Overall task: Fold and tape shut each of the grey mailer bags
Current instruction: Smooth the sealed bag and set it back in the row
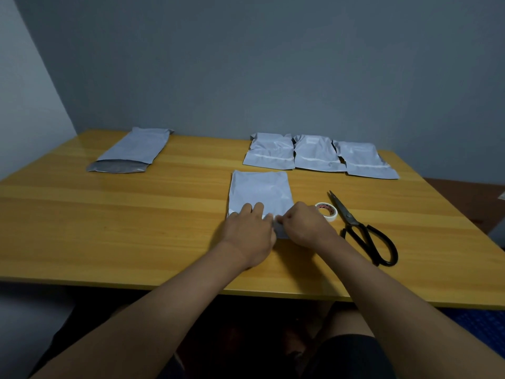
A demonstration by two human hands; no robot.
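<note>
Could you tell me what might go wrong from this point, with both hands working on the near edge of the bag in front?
The left hand and right hand cover the near edge of the front mailer bag, so the fold may spring open if either lets go to reach the tape roll. The scissors lie close beside the right hand, blades pointing away; a hasty reach could catch them. The unfolded bag at far left could be overlooked.

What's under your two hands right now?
The near edge of the grey plastic mailer bag, held by left hand and right hand. The fold and any tape there are covered.
</note>
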